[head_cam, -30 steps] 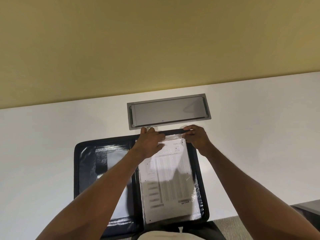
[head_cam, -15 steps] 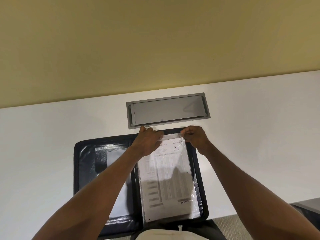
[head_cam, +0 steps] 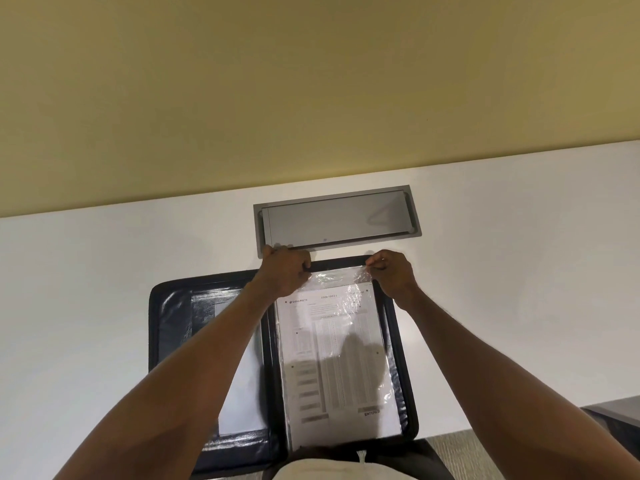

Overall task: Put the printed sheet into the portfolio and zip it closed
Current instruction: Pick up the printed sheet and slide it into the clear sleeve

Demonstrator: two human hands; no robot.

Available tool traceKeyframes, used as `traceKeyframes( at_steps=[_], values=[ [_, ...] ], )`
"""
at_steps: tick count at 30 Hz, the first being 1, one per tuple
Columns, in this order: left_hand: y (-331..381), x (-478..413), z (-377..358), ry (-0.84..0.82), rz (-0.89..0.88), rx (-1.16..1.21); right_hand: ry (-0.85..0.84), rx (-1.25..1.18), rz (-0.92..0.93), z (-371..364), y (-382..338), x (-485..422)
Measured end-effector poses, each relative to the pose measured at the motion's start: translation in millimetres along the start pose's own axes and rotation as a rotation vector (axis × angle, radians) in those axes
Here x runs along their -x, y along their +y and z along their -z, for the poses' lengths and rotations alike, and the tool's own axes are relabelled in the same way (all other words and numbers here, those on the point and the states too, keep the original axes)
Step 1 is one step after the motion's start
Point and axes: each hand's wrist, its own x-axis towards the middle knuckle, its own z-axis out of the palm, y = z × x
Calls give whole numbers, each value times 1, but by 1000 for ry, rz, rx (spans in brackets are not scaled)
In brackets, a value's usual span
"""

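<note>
Open portfolio point(head_cam: 169, 341) flat on desk point(head_cam: 104, 289), printed sheet point(head_cam: 332, 358) in plastic sleeve point(head_cam: 332, 277) on its right half, loose paper point(head_cam: 242, 393) in left half, cable hatch point(head_cam: 337, 220) behind portfolio, left hand point(head_cam: 285, 271) and right hand point(head_cam: 393, 271) at sleeve's far edge.

A white tabletop point(head_cam: 104, 306) carries the black portfolio point(head_cam: 169, 341), lying open and flat, its near edge reaching the tabletop's near edge. Just beyond the fingers point(head_cam: 304, 265), a grey rectangular hatch point(head_cam: 336, 220) sits flush in the tabletop, close to the portfolio's far edge.
</note>
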Motion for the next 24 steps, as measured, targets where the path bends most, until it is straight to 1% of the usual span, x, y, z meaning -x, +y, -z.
traceKeyframes(
  at_steps=[3, 6, 9, 12, 14, 16, 19, 21, 24],
  values=[
    [-7, 1, 4, -3, 33, -10, 16, -21, 23, -1, 0, 1],
    [-10, 5, 4, 0, 57, 1, 70, 22, 33, -6, 1, 0],
    [-8, 13, -1, 84, 63, 51, 171, 61, 12, -10, 2, 1],
    [2, 29, -12, 197, -15, 27, 311, 129, 13, -13, 3, 12],
    [10, 43, -24, 212, -97, 10, 332, 277, 116, -19, 5, 29],
    [16, 56, -38, 153, -163, -11, 273, 488, 291, -33, 13, 55],
    [24, 66, -58, 76, -189, -96, 76, 695, 451, -61, 36, 100],
    [29, 68, -68, 44, -146, -132, -28, 747, 478, -75, 54, 124],
    [35, 69, -77, 41, -76, -160, -82, 807, 456, -75, 77, 139]
  ],
)
